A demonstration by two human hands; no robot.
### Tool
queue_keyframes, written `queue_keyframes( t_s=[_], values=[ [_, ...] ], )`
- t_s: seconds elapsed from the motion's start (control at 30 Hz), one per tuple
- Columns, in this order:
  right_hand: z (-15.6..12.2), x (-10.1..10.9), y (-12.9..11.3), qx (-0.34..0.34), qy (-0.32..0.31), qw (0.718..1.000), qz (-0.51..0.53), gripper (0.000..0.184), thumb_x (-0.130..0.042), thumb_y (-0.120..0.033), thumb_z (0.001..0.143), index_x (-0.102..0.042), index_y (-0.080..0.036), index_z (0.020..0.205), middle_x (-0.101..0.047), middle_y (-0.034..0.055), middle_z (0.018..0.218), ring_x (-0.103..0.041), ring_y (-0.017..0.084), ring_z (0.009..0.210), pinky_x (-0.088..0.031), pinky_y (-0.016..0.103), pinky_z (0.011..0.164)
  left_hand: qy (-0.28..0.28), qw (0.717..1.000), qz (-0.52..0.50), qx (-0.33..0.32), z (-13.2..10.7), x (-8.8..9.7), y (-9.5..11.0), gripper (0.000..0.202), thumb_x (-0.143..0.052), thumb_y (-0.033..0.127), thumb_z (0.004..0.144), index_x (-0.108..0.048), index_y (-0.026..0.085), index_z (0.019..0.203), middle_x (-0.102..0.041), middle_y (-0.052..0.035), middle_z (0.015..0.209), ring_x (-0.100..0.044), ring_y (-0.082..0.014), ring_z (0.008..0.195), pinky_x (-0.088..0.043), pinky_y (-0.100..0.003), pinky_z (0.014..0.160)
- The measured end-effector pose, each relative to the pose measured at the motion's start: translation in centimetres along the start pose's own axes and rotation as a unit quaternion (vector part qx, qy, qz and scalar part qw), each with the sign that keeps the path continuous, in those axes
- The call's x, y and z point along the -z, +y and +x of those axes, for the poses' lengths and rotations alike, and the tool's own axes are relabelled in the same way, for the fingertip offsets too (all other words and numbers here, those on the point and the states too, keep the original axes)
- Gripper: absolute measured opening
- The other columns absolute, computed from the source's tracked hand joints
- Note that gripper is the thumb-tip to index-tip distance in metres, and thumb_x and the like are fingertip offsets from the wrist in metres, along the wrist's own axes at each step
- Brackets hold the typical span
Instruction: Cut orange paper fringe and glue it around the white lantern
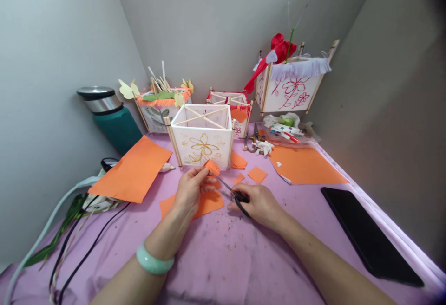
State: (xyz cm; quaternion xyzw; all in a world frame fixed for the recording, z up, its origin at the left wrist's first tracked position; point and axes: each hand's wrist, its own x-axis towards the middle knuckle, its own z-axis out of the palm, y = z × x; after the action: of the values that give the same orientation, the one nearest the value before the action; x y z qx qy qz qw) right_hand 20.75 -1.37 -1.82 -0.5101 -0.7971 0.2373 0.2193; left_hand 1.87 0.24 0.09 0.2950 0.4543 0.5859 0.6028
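A small piece of orange paper [212,167] with cut slits along its edge is pinched in my left hand [191,190]. Black-handled scissors [241,201] are gripped in my right hand [260,203], their blades pointing up and left at the paper's edge. Beneath my left hand lies a larger orange sheet [209,204], partly covered by it. Just beyond my hands stands a white lantern-like box [204,146] with stick corners and a yellow flower drawn on its front. Small orange squares [258,175] lie beside it on the purple cloth [223,258].
A teal bottle [116,126] and an orange sheet [137,170] are at left, above several cables [94,240]. More decorated boxes [292,87] stand behind. At right are orange paper [310,165], a tray of markers [285,131], other scissors [251,145] and a black phone-like slab [369,235].
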Motion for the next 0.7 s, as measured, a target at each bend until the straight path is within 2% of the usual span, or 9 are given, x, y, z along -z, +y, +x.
queue_keyframes(
  t_s=[0.47,0.7],
  values=[
    [-0.12,-0.05,-0.21,0.001,-0.001,1.000,0.003,0.030,-0.071,-0.049,0.072,-0.064,-0.020,0.080,-0.056,-0.0040,0.063,-0.045,0.010,0.056,-0.029,0.020,0.054,-0.009,1.000,0.010,0.012,-0.06,-0.15,-0.23,0.019,-0.072,0.021,0.069,-0.056,0.012,0.076,-0.065,-0.0022,0.058,-0.063,-0.0123,0.051,-0.052,-0.020,0.045],
    [0.00,-0.11,-0.16,0.000,0.003,1.000,-0.007,0.028,-0.071,-0.047,0.073,-0.065,-0.020,0.080,-0.057,-0.0036,0.063,-0.046,0.011,0.056,-0.029,0.020,0.054,-0.006,1.000,0.007,0.013,0.02,-0.11,-0.26,0.013,-0.069,0.018,0.072,-0.057,0.012,0.075,-0.066,-0.0020,0.061,-0.063,-0.0115,0.051,-0.051,-0.019,0.044]
  ],
)
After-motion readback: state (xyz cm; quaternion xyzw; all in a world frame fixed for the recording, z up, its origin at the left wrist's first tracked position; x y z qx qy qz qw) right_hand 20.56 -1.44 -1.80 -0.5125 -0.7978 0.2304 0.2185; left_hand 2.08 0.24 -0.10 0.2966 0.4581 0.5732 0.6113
